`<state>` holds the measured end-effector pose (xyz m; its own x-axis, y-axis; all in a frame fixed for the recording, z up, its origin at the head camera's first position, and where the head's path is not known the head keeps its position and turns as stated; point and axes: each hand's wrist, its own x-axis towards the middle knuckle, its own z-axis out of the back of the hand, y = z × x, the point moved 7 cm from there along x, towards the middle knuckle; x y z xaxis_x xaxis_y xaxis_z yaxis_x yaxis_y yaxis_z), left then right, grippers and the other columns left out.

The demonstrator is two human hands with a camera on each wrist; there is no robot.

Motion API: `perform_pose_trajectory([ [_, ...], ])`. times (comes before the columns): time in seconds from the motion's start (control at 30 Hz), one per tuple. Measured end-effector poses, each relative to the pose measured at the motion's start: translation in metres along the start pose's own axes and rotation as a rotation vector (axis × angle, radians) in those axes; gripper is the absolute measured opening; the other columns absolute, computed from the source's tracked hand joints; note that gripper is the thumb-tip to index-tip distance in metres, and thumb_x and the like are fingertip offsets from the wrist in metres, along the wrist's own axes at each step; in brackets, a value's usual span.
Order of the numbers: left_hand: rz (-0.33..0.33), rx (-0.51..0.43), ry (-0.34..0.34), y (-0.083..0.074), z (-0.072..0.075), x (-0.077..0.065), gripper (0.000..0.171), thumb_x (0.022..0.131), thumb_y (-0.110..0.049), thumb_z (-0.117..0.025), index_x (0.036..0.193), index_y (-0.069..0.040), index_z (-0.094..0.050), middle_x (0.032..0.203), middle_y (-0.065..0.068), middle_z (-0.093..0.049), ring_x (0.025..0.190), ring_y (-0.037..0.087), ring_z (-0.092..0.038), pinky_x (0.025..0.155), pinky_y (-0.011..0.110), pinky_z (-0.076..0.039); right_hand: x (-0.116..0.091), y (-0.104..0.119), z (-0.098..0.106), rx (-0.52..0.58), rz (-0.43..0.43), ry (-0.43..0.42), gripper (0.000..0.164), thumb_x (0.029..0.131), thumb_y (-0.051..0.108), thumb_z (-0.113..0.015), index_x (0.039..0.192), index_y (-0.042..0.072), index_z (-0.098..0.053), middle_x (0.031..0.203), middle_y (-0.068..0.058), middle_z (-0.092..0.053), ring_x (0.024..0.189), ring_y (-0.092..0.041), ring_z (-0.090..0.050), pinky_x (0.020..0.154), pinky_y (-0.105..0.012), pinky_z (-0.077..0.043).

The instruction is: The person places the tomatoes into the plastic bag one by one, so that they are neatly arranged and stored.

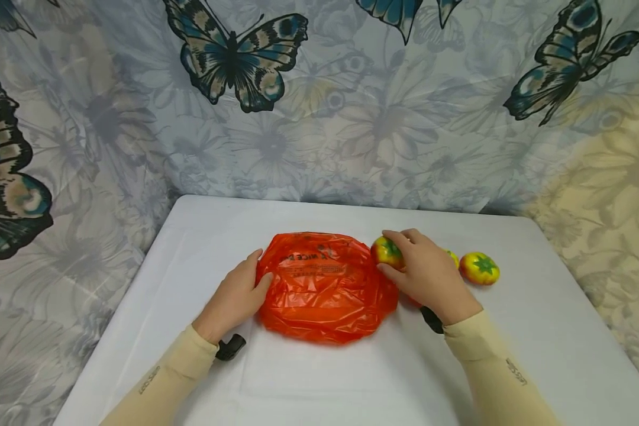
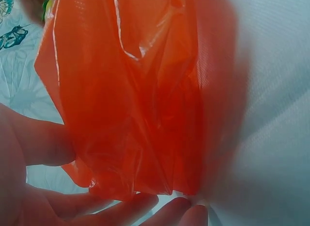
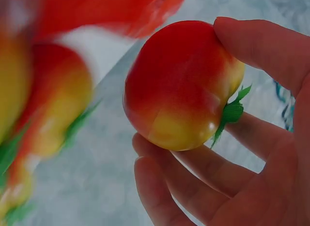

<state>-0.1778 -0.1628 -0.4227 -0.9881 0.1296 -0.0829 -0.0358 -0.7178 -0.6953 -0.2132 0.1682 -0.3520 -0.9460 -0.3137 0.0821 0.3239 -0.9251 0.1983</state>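
A crumpled red plastic bag (image 1: 325, 296) with dark printing lies in the middle of the white table. My left hand (image 1: 238, 293) holds its left side, thumb on one face and the other fingers round the edge, as the left wrist view shows. At the bag's upper right edge, my right hand (image 1: 431, 278) grips a red-and-yellow tomato-like fruit (image 3: 179, 85) with a green leafy top between thumb and fingers. Another such fruit (image 1: 479, 269) sits to the right of that hand, and one more is partly hidden behind the fingers.
The white table (image 1: 298, 390) ends at a back wall hung with butterfly-and-flower cloth (image 1: 383, 118). A black wrist strap piece (image 1: 230, 347) shows under the left sleeve, and another (image 1: 432, 320) by the right wrist.
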Motion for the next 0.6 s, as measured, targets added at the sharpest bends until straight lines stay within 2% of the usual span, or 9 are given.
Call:
perform_pose_trajectory([
  [0.27,0.003,0.001,-0.005,0.000,0.000,0.000,0.072,0.111,-0.031,-0.056,0.167,0.005,-0.028,0.168,0.026,-0.044,0.152,0.045,-0.049,0.122,0.063,-0.044,0.036,0.066,-0.022,-0.016,0.155,-0.005,0.066,0.095,0.042,-0.083,0.151,0.015,-0.061,0.130,-0.014,-0.068,0.110,-0.031,-0.070,0.090,-0.052,-0.064],
  [0.43,0.001,0.011,-0.014,0.000,0.000,0.000,0.072,0.111,-0.030,-0.057,0.166,0.006,-0.029,0.165,0.028,-0.047,0.149,0.046,-0.052,0.121,0.063,-0.046,0.054,0.100,-0.042,-0.016,0.212,0.057,0.064,0.096,0.043,-0.081,0.151,0.017,-0.062,0.130,-0.011,-0.068,0.110,-0.027,-0.069,0.090,-0.048,-0.065],
  [0.6,-0.003,0.019,-0.022,-0.001,0.002,0.000,0.071,0.111,-0.028,-0.057,0.166,0.007,-0.030,0.163,0.029,-0.049,0.147,0.046,-0.055,0.118,0.063,-0.048,0.065,0.126,-0.058,-0.025,0.257,0.094,0.063,0.096,0.042,-0.081,0.151,0.018,-0.061,0.131,-0.009,-0.068,0.108,-0.025,-0.070,0.092,-0.045,-0.065],
])
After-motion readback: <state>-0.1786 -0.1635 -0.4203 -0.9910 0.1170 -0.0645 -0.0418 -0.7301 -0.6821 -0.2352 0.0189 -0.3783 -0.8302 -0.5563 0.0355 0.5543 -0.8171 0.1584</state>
